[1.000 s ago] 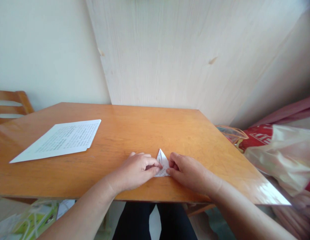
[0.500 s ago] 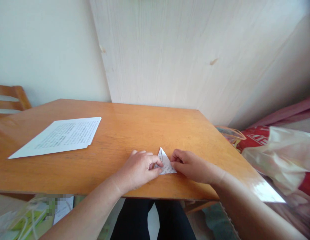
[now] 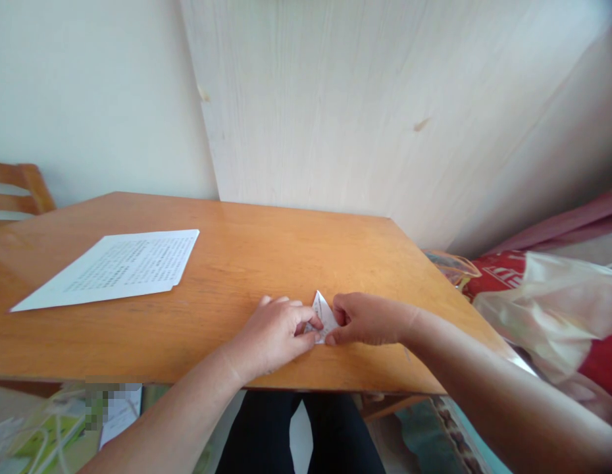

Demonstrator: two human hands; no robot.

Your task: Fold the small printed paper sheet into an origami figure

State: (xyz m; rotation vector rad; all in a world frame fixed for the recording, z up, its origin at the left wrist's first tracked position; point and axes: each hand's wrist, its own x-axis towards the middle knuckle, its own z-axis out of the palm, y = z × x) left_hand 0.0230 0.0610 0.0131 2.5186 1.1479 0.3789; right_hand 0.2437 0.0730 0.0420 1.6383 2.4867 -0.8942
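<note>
A small folded piece of printed white paper [image 3: 324, 312], triangular with its point away from me, lies on the wooden table [image 3: 266, 257] near the front edge. My left hand [image 3: 274, 332] rests on the table at its left side, thumb and forefinger pinched on the paper's left edge. My right hand [image 3: 368, 319] sits at its right side, fingers curled and thumb pressing the paper's lower right corner. Most of the paper's base is hidden under my fingers.
A printed sheet of paper [image 3: 116, 266] lies flat on the table's left half. A wooden chair back [image 3: 20, 184] stands at the far left. Plastic bags, one red and white [image 3: 543, 296], crowd the table's right edge. A pale board [image 3: 360, 105] leans behind.
My right hand has slid left over the folded paper, covering its lower right corner. My left hand has stayed in place. The camera has shifted slightly.
</note>
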